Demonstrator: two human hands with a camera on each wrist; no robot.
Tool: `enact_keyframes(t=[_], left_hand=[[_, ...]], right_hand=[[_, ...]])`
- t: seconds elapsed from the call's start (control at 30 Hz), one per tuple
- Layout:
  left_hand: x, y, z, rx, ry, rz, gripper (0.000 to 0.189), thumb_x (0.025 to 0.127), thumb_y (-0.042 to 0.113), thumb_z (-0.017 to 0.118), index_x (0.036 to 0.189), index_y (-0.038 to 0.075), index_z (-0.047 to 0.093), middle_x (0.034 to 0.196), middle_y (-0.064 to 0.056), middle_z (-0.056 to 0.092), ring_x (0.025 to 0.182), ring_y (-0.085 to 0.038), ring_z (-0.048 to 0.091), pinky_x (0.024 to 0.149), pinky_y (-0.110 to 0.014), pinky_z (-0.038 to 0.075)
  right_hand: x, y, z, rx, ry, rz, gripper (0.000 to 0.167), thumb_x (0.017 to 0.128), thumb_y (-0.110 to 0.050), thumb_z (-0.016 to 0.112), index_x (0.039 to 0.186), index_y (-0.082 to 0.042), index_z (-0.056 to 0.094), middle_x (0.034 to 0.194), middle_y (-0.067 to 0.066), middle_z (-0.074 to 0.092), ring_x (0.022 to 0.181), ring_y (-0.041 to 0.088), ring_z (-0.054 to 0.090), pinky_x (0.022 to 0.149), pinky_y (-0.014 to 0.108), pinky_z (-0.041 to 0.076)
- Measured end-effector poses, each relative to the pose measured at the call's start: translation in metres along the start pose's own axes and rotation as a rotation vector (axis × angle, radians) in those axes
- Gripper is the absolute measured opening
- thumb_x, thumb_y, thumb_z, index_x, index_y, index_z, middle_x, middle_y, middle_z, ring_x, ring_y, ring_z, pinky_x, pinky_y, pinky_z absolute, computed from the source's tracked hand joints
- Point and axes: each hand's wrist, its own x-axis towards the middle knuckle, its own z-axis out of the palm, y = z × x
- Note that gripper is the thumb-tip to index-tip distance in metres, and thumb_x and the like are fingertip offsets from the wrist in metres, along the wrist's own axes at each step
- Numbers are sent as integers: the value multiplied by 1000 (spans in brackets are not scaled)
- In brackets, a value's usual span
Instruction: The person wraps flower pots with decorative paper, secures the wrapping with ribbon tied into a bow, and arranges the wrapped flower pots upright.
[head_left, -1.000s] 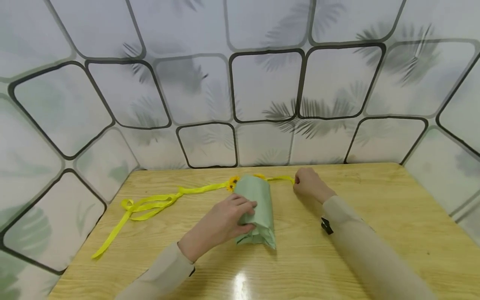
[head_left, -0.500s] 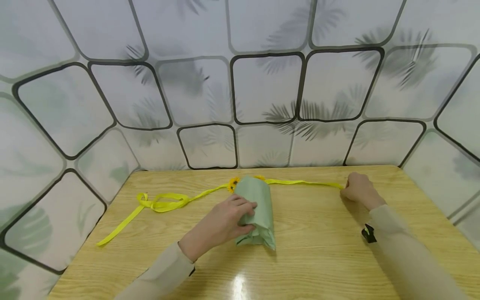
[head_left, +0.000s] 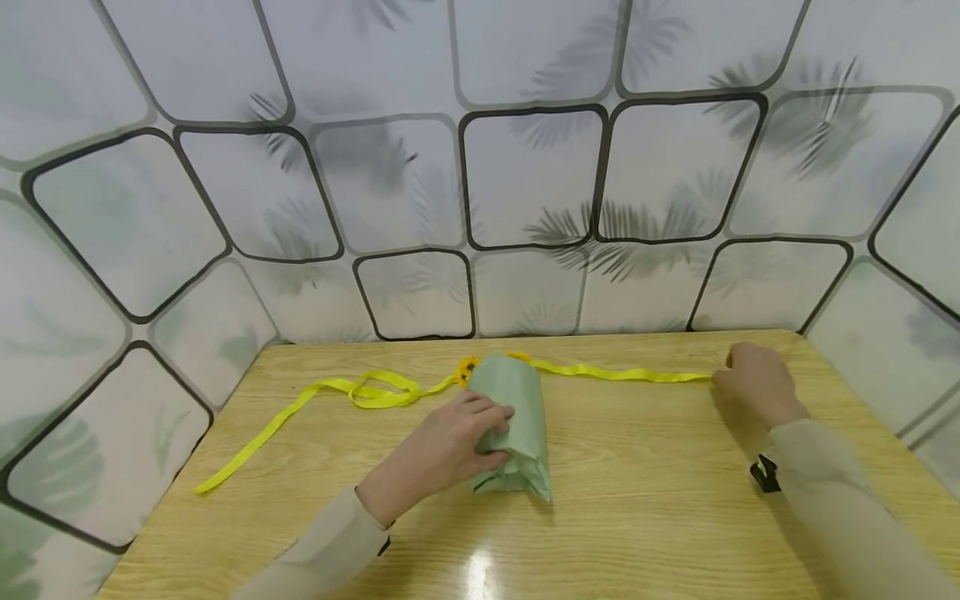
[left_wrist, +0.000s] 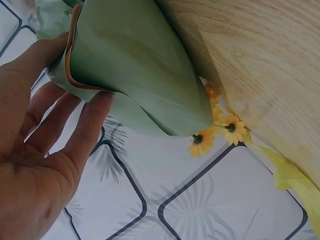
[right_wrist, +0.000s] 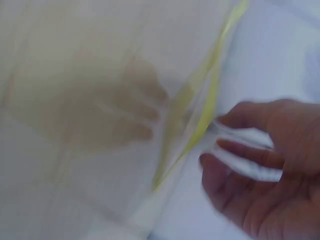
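Observation:
A bouquet (head_left: 512, 408) wrapped in pale green paper lies on the table, its orange-yellow flowers (left_wrist: 232, 128) showing at the far end. My left hand (head_left: 442, 442) grips its near end, thumb on one side and fingers on the other; in the left wrist view the fingers meet the folded paper edge. A long yellow ribbon (head_left: 626, 374) stretches across behind the bouquet, with a loop on the left. Far to the right is my right hand (head_left: 761, 385), at the ribbon's end. The blurred right wrist view has its fingertips (right_wrist: 212, 162) apart, right beside the ribbon.
The wood-grain table (head_left: 630, 517) reaches back to a patterned curtain (head_left: 532, 183) that also closes in both sides. The ribbon's loose tail (head_left: 240, 458) trails toward the table's left edge.
My right hand has moved right, drawing the ribbon out straight past the bouquet; the ribbon now lies slacker near the fingers. The left-side loops have shrunk and shifted right. My left hand stays put.

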Motion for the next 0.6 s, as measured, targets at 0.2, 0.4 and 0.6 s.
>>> enact_keyframes(t=[0.2,0.4,0.6], left_hand=[[0,1,-1,-6,-1,0,24,86,27,84,99,15,69,130,-3,71,115,-21,65,94,-32,57],[0,1,-1,0,8,1,24,86,27,85,99,15,69,130,-3,71,115,-21,65,95,-32,57],[0,0,0,1,10,15,24,87,27,84,100,14,69,129,-4,72,114,-21,66,94,-31,58]], right_hand=[[15,-78,26,15,-47,-251,37,97,-11,62,125,12,64,117,34,65,105,50,64,85,60,55],[24,-124,51,-17,-127,-323,33,98,-11,64,127,5,68,123,26,69,106,42,67,88,55,57],[29,-110,52,-29,-96,-246,13,96,-6,61,89,-1,71,86,14,71,68,23,62,59,38,52]])
